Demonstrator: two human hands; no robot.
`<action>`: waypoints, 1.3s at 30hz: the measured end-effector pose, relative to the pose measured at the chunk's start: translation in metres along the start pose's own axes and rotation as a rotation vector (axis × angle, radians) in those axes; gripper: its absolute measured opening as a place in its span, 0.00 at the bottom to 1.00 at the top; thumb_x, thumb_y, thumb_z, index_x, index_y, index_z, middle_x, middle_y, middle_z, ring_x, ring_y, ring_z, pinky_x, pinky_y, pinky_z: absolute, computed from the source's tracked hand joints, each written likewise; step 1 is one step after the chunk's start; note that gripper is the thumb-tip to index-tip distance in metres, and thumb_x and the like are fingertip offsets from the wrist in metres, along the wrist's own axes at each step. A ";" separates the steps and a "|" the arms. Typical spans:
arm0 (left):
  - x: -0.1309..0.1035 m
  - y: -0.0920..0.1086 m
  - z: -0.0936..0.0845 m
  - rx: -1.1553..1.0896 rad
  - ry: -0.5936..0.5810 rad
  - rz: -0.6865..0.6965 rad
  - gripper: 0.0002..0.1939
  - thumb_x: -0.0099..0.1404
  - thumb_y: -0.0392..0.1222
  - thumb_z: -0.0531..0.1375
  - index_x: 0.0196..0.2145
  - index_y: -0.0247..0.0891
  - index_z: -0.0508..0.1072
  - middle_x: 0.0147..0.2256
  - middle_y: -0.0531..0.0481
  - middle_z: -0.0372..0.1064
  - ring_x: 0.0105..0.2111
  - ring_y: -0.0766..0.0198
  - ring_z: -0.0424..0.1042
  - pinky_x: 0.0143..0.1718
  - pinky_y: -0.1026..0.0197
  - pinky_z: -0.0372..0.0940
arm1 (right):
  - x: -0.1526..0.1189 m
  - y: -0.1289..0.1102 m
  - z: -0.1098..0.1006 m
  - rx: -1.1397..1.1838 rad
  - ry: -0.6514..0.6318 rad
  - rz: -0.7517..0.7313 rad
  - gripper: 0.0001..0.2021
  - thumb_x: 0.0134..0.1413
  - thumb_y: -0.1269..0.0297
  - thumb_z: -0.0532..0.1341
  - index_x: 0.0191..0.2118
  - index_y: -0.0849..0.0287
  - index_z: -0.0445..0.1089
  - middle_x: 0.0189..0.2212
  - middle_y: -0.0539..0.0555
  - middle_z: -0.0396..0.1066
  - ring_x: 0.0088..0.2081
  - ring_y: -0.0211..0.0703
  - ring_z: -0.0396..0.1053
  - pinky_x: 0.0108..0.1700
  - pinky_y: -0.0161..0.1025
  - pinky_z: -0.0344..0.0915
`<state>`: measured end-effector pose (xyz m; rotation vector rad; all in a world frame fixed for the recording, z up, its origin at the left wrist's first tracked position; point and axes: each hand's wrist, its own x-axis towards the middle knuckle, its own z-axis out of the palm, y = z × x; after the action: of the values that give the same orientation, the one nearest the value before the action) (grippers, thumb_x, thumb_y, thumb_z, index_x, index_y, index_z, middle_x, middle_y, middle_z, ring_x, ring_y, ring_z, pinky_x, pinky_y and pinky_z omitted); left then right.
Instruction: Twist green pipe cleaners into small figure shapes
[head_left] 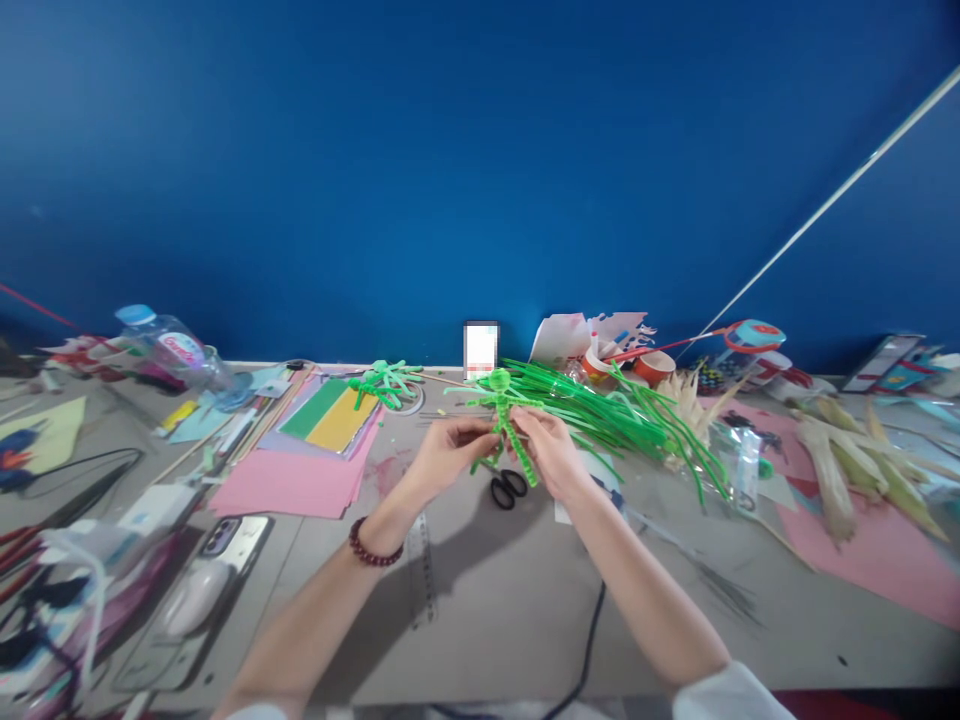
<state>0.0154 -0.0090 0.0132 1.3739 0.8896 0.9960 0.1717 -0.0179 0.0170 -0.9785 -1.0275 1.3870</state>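
From the head camera, the left hand (442, 455) and right hand (551, 450) both pinch a green fuzzy-wire figure (504, 425) between them, just above the bench (487, 600). Its thin legs could bend wrong or twist loose if the fingers squeeze too hard. Black scissors (508, 489) lie right under it.
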 end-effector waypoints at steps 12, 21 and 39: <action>0.006 -0.009 -0.001 -0.209 0.105 -0.087 0.11 0.52 0.45 0.65 0.29 0.34 0.79 0.23 0.49 0.72 0.23 0.67 0.66 0.27 0.63 0.62 | 0.008 0.015 -0.007 -0.414 0.014 -0.204 0.07 0.46 0.62 0.63 0.32 0.59 0.71 0.23 0.50 0.69 0.22 0.37 0.64 0.23 0.34 0.60; 0.013 -0.021 -0.001 -0.472 0.077 -0.051 0.10 0.51 0.45 0.63 0.29 0.35 0.76 0.30 0.46 0.73 0.31 0.61 0.70 0.35 0.59 0.65 | -0.004 0.008 -0.003 -1.278 0.146 -0.865 0.08 0.57 0.69 0.56 0.34 0.58 0.73 0.31 0.54 0.73 0.34 0.42 0.66 0.34 0.36 0.60; -0.010 -0.086 0.008 -0.270 0.235 -0.231 0.16 0.46 0.47 0.67 0.21 0.35 0.66 0.18 0.58 0.56 0.20 0.72 0.56 0.23 0.67 0.52 | -0.024 0.067 -0.007 -1.716 -0.048 -0.643 0.09 0.60 0.71 0.52 0.33 0.60 0.68 0.29 0.55 0.69 0.33 0.44 0.65 0.26 0.37 0.54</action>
<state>0.0233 -0.0169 -0.0726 0.9178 1.0209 1.0670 0.1613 -0.0436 -0.0490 -1.4828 -2.3310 -0.3099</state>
